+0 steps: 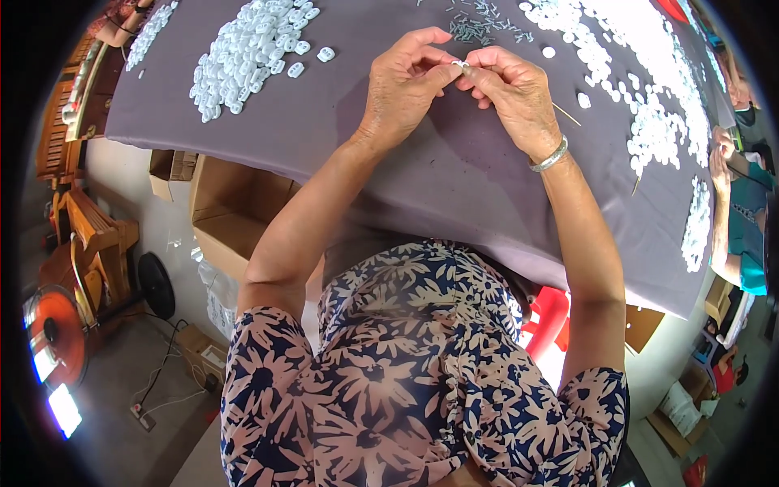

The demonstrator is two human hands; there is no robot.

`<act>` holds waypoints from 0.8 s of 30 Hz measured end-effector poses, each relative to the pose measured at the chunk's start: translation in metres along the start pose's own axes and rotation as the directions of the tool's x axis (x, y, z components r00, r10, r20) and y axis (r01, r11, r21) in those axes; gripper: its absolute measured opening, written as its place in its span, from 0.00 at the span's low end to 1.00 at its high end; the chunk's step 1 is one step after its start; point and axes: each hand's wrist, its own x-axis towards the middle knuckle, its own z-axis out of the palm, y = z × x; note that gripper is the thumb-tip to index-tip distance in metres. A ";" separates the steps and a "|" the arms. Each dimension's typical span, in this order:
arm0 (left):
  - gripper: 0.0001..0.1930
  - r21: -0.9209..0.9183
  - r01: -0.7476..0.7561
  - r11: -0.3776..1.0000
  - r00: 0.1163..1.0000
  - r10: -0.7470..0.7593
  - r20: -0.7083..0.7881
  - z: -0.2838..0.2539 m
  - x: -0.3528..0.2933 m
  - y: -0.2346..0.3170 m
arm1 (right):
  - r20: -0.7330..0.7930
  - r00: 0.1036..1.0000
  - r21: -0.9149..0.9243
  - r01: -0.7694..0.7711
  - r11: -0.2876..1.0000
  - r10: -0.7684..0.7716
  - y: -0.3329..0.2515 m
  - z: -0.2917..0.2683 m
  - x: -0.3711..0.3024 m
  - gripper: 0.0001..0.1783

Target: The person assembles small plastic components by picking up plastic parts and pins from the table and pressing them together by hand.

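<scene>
Left hand [410,85] & right hand [513,93], upper centre: fingers clamped on a tiny white plastic pc [461,65]; could slip b/c only the tips grip it. Purple-grey cloth-covered tabletop [308,130], L to R: pile of pale oval plastic pcs [247,61], small dark-grey pins [483,24], white round pcs [656,131]. Room: brown wooden furniture [101,219] far L, open brown cardboard box [235,191] L of centre, teal-clad co-worker [748,231] far R.

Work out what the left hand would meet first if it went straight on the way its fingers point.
The left hand would probably meet the right hand first, just beyond the white piece at both hands' fingertips; depth there is unclear.
</scene>
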 end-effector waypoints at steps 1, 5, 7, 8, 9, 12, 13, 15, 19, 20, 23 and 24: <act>0.19 0.002 -0.001 1.000 1.000 0.001 -0.003 -0.001 0.001 0.000 | -0.005 1.000 -0.021 0.009 1.000 -0.009 0.000 0.001 0.001 0.06; 0.18 -0.021 -0.077 0.997 0.993 0.075 -0.096 -0.012 0.009 0.000 | 0.028 0.999 0.000 0.019 1.000 -0.019 -0.005 -0.002 0.011 0.06; 0.17 -0.058 -0.134 0.989 0.972 0.119 -0.205 -0.022 0.016 -0.002 | 0.023 1.000 -0.100 0.023 0.995 -0.021 -0.006 -0.010 0.021 0.05; 0.17 -0.057 -0.134 0.989 0.971 0.119 -0.206 -0.026 0.019 -0.006 | 0.025 0.999 -0.098 0.024 0.995 -0.021 -0.008 -0.011 0.025 0.05; 0.14 -0.063 -0.170 0.983 0.952 0.147 -0.269 -0.030 0.020 -0.013 | 0.006 1.000 -0.187 0.017 0.982 -0.016 -0.010 -0.012 0.029 0.05; 0.10 -0.098 -0.167 0.981 0.922 0.120 -0.369 -0.033 0.022 -0.019 | 0.030 0.999 -0.341 0.048 0.939 -0.041 -0.008 -0.011 0.042 0.03; 0.14 -0.067 -0.134 0.989 0.928 0.102 -0.359 -0.033 0.020 -0.019 | 0.081 0.986 -0.436 0.164 0.885 -0.143 -0.006 -0.008 0.044 0.02; 0.20 -0.034 -0.106 0.994 0.933 0.087 -0.348 -0.030 0.018 -0.014 | 0.140 0.960 -0.519 0.278 0.808 -0.241 -0.001 -0.003 0.052 0.02; 0.21 -0.013 -0.083 0.996 0.953 0.075 -0.293 -0.023 0.015 -0.007 | 0.289 0.897 -0.705 0.435 0.560 -0.333 0.008 0.002 0.061 0.03; 0.21 0.007 -0.074 0.997 0.957 0.073 -0.282 -0.022 0.014 -0.004 | 0.299 0.907 -0.739 0.417 0.529 -0.296 0.007 0.004 0.061 0.03; 0.21 0.034 -0.067 0.997 0.981 0.072 -0.181 -0.016 0.010 -0.004 | 0.279 0.917 -0.693 0.398 0.602 -0.285 0.004 -0.001 0.052 0.03; 0.21 0.032 -0.066 0.997 0.980 0.071 -0.185 -0.012 0.008 -0.004 | 0.284 0.916 -0.692 0.399 0.601 -0.282 0.003 -0.004 0.048 0.03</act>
